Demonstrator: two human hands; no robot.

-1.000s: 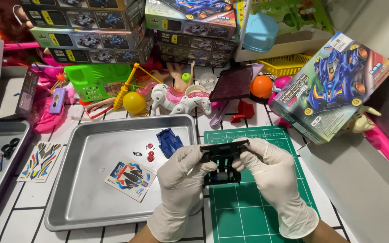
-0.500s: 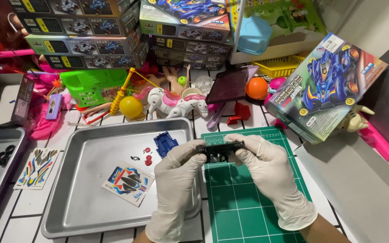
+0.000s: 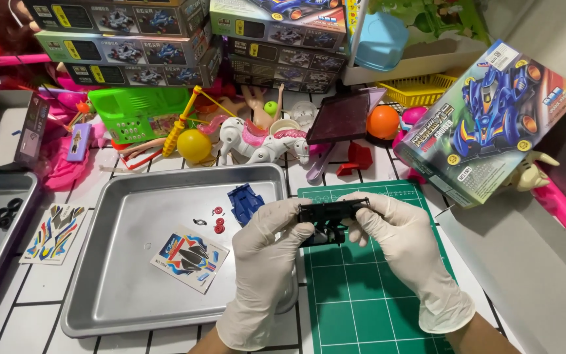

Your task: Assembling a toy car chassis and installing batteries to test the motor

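Note:
Both my hands wear white gloves and hold a black plastic toy-car chassis [image 3: 327, 219] above the green cutting mat [image 3: 368, 308]. My left hand [image 3: 263, 262] grips its left end, my right hand [image 3: 401, 246] its right end. Just left of the hands lies a metal tray [image 3: 119, 288] holding a blue car-body part [image 3: 244, 202], small red pieces [image 3: 218, 223], a tiny dark piece [image 3: 199, 221] and a sticker sheet [image 3: 188, 257].
A toy-car box [image 3: 486, 124] leans at the right. Stacked model boxes [image 3: 132, 39], a white toy horse [image 3: 263, 144], a yellow ball [image 3: 193, 145], an orange ball [image 3: 383, 121] and a green basket [image 3: 139, 115] crowd the back. A second tray [image 3: 1, 196] and another sticker sheet [image 3: 55, 231] lie left.
The chassis has been turned slightly in my hands and held a little higher over the mat; the view has shifted a little. Tray contents are unchanged.

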